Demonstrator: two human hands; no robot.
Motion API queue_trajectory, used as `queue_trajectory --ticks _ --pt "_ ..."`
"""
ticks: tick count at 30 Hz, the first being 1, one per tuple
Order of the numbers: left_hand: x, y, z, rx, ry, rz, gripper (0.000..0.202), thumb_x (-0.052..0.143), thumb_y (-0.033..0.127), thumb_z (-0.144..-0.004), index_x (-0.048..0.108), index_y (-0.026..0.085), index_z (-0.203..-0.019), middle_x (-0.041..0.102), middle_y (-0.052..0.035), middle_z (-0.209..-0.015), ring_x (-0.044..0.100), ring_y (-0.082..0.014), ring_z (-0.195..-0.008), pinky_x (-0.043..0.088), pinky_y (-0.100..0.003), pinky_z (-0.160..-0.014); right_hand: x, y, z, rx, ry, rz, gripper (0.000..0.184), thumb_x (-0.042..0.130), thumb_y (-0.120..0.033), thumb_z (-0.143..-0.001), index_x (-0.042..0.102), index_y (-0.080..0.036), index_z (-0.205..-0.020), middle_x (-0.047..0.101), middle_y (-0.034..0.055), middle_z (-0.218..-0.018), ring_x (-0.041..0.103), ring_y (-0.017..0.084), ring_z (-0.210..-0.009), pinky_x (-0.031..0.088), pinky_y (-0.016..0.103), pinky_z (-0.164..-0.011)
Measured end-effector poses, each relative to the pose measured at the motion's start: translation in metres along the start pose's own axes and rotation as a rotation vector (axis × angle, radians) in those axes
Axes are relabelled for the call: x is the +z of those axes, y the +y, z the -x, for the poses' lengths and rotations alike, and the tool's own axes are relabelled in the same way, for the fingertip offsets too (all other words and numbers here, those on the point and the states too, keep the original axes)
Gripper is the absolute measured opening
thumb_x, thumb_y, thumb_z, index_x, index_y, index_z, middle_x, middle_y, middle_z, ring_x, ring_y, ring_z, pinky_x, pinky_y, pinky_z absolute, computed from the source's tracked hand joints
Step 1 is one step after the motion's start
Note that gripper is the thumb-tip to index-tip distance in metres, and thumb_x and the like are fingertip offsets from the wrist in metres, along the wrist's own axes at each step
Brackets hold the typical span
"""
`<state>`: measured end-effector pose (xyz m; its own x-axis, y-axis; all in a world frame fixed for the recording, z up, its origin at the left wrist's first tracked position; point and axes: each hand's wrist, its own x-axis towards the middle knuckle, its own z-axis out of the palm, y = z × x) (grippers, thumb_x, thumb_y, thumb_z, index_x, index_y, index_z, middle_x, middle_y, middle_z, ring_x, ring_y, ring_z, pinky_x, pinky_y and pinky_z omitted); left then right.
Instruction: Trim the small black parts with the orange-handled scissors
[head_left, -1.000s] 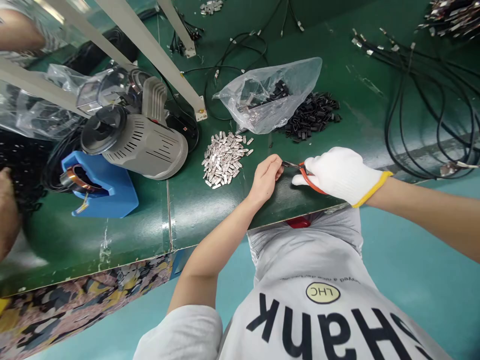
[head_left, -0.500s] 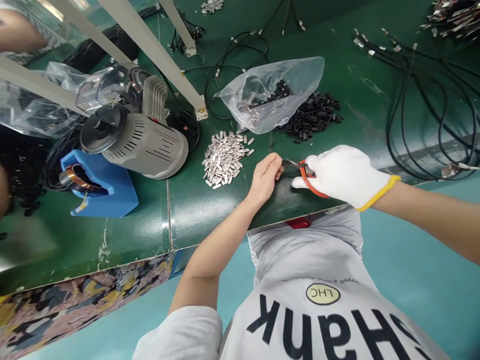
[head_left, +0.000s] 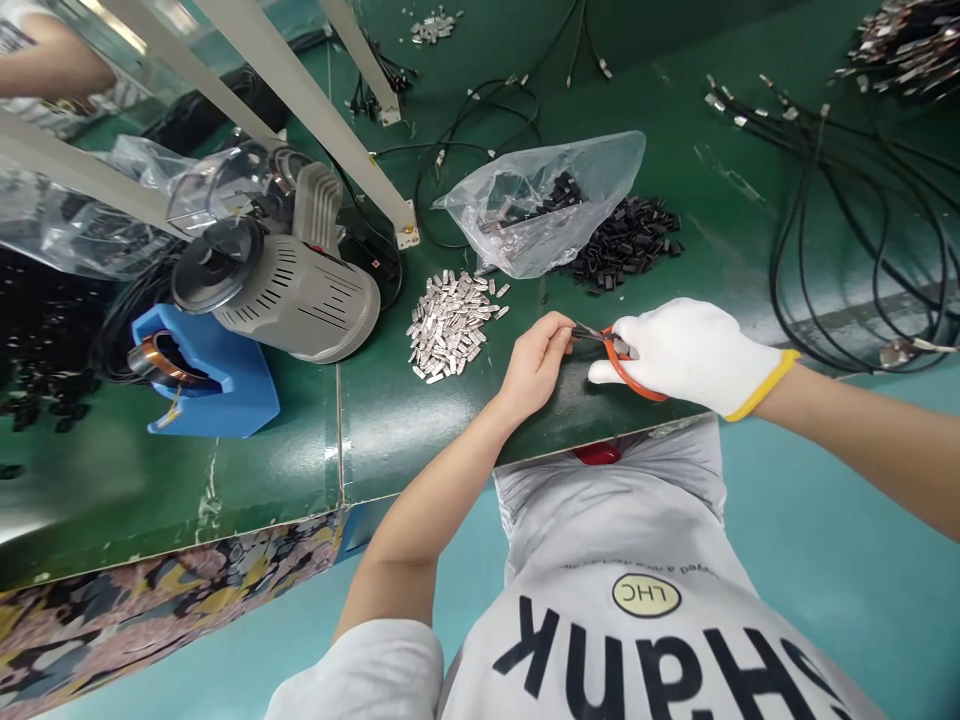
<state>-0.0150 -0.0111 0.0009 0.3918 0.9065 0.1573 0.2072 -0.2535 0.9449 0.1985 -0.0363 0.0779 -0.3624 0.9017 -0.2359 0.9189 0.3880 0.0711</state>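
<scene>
In a white glove with a yellow cuff, my right hand [head_left: 679, 355] is wrapped round a pair of scissors [head_left: 618, 372] with orange handles. Their thin blades point left and reach the fingertips of my bare left hand [head_left: 536, 362]. Those fingers are pinched together at the blade tips; whatever they hold is too small and hidden to name. Just left of my left hand lies a pile of small silver metal pieces [head_left: 448, 328]. Beyond both hands, small black parts [head_left: 628, 243] are heaped beside a clear plastic bag [head_left: 525, 190] with more pieces inside.
A grey machine [head_left: 300, 290] and a blue tape dispenser [head_left: 247, 395] stand at the left on the green table [head_left: 420, 440]. Black cables [head_left: 795, 230] lie coiled at the right. White metal posts [head_left: 360, 170] rise at the upper left, where another person's arm [head_left: 52, 65] shows.
Both hands stay together at almost the same spot, with the scissors still in my right hand. The blades have tilted slightly at my left fingertips. The whole view has shifted a little.
</scene>
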Motion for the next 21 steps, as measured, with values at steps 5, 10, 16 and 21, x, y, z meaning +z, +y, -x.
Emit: queue_trajectory --ticks 5,10,16,21 --pt "0.001 -0.001 0.000 0.008 0.000 -0.005 0.033 0.045 0.046 -0.105 0.061 0.019 -0.095 0.059 -0.0008 -0.079 0.056 -0.0129 -0.076 0.045 -0.026 -0.075 0.007 0.003 -0.001 -0.024 0.019 0.040 0.077 0.025 -0.078 -0.097 0.066 -0.014 -0.102 0.070 0.0155 -0.082 0.067 0.032 -0.083 0.027 0.035 -0.069" --pt "0.002 0.000 0.000 -0.007 0.008 -0.010 0.034 0.045 0.047 -0.105 0.060 0.018 -0.093 0.059 -0.0010 -0.079 0.055 -0.0125 -0.074 0.045 -0.026 -0.074 0.014 0.002 0.000 -0.029 0.025 0.066 0.075 0.023 -0.074 -0.099 0.066 -0.012 -0.101 0.070 0.0173 -0.081 0.068 0.033 -0.081 0.023 0.035 -0.067" --pt "0.005 -0.002 0.000 -0.049 0.032 0.068 0.035 0.047 0.049 -0.104 0.060 0.018 -0.092 0.058 -0.0005 -0.078 0.053 -0.0117 -0.073 0.044 -0.025 -0.072 0.021 -0.002 0.000 -0.014 0.020 0.016 0.076 0.019 -0.072 -0.101 0.067 -0.013 -0.102 0.071 0.0156 -0.084 0.068 0.031 -0.080 0.019 0.034 -0.064" --pt "0.006 -0.002 0.000 -0.068 0.007 0.240 0.033 0.059 0.051 -0.098 0.059 0.019 -0.102 0.059 0.0000 -0.080 0.052 -0.0107 -0.070 0.045 -0.025 -0.069 0.026 -0.002 -0.001 0.003 0.060 -0.017 0.072 0.022 -0.072 -0.101 0.066 -0.014 -0.099 0.071 0.0142 -0.082 0.067 0.029 -0.076 0.020 0.034 -0.065"
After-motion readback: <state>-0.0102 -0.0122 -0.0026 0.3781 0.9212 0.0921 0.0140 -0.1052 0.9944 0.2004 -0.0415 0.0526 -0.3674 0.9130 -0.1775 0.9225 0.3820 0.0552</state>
